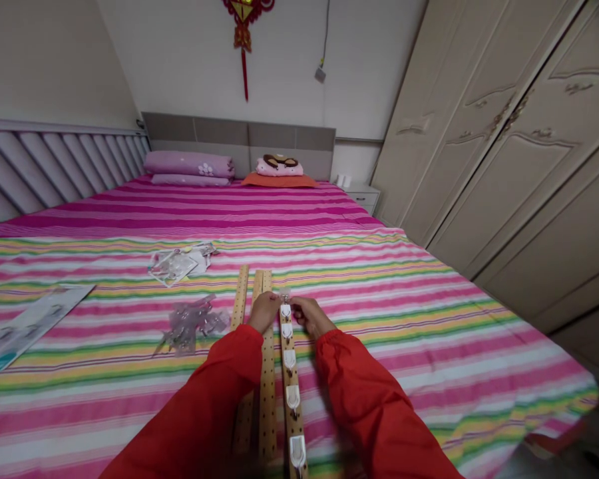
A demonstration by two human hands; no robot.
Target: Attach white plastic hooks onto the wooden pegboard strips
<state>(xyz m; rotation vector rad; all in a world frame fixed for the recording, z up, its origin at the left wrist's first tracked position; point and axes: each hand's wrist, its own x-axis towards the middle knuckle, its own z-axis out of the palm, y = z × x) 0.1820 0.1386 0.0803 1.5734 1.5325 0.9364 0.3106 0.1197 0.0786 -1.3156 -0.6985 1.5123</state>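
Three long wooden perforated strips lie lengthwise on the striped bed (404, 319). The right strip (290, 379) carries several white adhesive hooks (293, 396) in a row. Both my arms are in red sleeves. My left hand (264, 311) rests with curled fingers at the far end of the hooked strip, beside the topmost hook (285, 310). My right hand (309, 314) is closed in a pinch at the same spot from the right; what it pinches is too small to name. The middle strip (267, 392) and left strip (240, 303) are bare.
A pile of clear hooks (190, 322) lies left of the strips. Opened plastic packaging (180, 263) sits further back, and a flat card pack (27, 326) at the far left. Pillows (190, 163) lie at the headboard. A wardrobe (519, 146) stands on the right.
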